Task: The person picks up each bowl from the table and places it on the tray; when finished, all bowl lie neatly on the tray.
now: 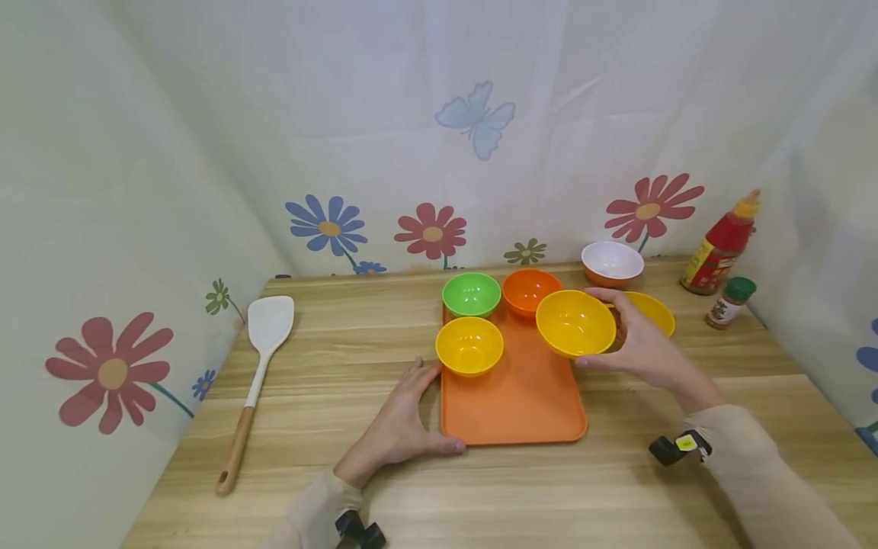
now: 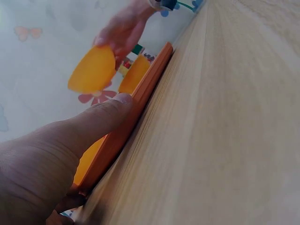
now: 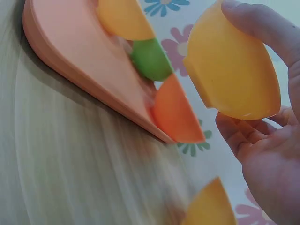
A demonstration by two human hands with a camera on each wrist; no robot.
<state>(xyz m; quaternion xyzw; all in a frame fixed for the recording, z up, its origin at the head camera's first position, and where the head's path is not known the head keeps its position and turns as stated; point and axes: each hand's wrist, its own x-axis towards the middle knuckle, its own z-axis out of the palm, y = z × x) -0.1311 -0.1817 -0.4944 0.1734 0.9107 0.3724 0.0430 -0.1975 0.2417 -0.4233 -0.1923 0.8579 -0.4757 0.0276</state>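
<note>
In the head view, my right hand [image 1: 641, 343] holds a yellow bowl [image 1: 576, 324] by its right side, raised near the right edge of the orange tray [image 1: 514, 412]. The right wrist view shows the thumb at this bowl's rim and the fingers under it. My left hand [image 1: 405, 423] grips the tray's near left corner, thumb along the front rim and fingers at the left side. Another yellow bowl [image 1: 469, 347] sits on the tray's left part. Behind it are a green bowl [image 1: 472, 295] and, to the right, an orange bowl [image 1: 531, 292].
Right of the tray stands one more yellow bowl [image 1: 655, 311], partly behind my right hand. A white-lined bowl [image 1: 613, 261] is by the back wall. A red sauce bottle [image 1: 720, 248] and a green-capped jar [image 1: 730, 303] stand at right. A white spatula [image 1: 264, 343] lies at left.
</note>
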